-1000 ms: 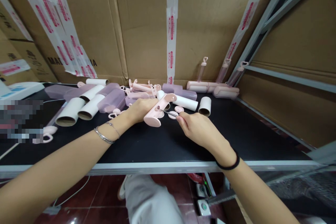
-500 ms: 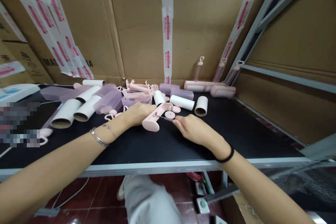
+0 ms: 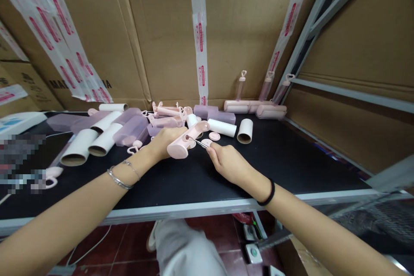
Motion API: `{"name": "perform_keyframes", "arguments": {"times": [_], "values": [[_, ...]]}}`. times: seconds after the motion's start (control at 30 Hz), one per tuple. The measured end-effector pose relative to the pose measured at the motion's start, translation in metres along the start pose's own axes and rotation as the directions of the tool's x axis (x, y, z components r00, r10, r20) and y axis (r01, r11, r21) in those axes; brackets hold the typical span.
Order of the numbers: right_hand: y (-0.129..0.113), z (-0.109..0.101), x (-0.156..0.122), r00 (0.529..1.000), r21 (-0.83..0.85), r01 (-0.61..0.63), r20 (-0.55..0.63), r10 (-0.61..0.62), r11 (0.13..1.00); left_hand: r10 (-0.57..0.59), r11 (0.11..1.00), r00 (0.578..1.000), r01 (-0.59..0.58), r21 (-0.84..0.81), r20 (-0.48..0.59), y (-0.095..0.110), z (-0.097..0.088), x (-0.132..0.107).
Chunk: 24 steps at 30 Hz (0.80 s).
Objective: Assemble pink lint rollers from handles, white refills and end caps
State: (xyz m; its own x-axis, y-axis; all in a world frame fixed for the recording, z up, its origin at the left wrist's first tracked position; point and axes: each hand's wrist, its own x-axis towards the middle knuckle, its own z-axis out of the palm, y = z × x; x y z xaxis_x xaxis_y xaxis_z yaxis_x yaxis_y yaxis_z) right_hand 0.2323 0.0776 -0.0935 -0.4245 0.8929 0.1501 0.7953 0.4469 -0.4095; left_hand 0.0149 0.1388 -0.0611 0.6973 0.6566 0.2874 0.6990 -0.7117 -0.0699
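Note:
Over the middle of the table, my left hand (image 3: 166, 139) is closed around the back of a pink plastic roller holder (image 3: 181, 144), which has a rounded end plate towards me. My right hand (image 3: 229, 161) pinches a slim metal tool (image 3: 199, 142) that looks like tweezers. Its tip meets a small dark spot in the holder's inner face; I cannot tell what the spot is. Just behind and beside the tool lie small pink discs (image 3: 214, 136). A white tube (image 3: 221, 127) lies beyond them, and an upright cardboard-lined tube (image 3: 245, 131) stands to the right.
Purple translucent cases (image 3: 131, 130) and white tubes (image 3: 76, 148) crowd the left of the black table (image 3: 291, 159). More pink holders (image 3: 166, 114) lie at the back. Pink rollers (image 3: 271, 111) stand against the cardboard wall (image 3: 168, 30) at right, near a metal frame (image 3: 310, 34).
The holder has turned slightly and shifted left in view along with both hands. The tool's tip stays at the holder's inner face. The whole view has shifted a little.

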Motion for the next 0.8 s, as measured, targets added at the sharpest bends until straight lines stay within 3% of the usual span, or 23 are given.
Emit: {"name": "perform_keyframes", "arguments": {"times": [0.13,0.37,0.6,0.8], "values": [[-0.001,-0.006,-0.002,1.000,0.000,0.000,-0.031,0.000,1.000,0.006,1.000,0.991,-0.003,0.021,-0.134,0.006,-0.003,0.002],[-0.002,-0.011,-0.005,0.999,-0.119,-0.023,-0.047,0.017,0.993,0.026,0.996,0.997,-0.020,0.088,-0.067,0.006,-0.011,0.004],[-0.002,-0.008,-0.005,0.999,-0.147,-0.034,-0.047,0.028,0.989,0.057,0.989,0.997,-0.049,0.141,-0.053,0.004,-0.004,0.004],[-0.001,-0.009,-0.006,0.999,-0.129,-0.040,-0.023,0.037,0.991,0.117,0.971,0.993,-0.121,0.206,0.033,0.003,-0.008,0.003]]}}
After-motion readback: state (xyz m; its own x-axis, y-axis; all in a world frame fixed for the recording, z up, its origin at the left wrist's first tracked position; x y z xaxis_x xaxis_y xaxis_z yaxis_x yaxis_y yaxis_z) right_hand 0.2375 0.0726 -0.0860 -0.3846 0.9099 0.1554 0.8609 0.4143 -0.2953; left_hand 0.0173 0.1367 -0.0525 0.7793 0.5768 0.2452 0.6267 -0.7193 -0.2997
